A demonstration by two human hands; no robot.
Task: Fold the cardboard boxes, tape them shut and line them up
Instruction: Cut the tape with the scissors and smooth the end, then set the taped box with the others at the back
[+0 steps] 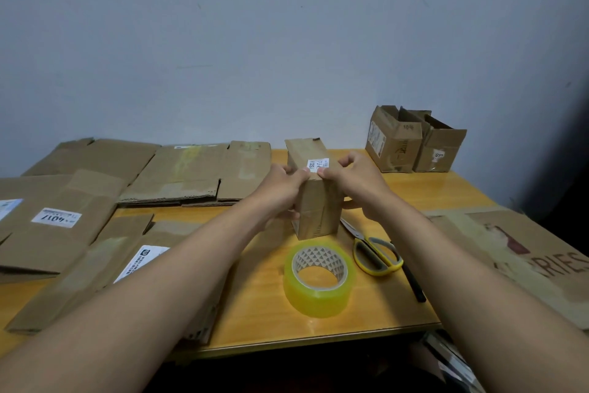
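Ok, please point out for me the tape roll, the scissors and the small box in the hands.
tape roll (319, 295): head view, on its yellow outer wall.
scissors (378, 257): head view, on the yellow handle loops.
small box (318, 211): head view, on its near side face.

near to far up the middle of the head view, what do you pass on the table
tape roll → small box gripped by the left hand and right hand → wall
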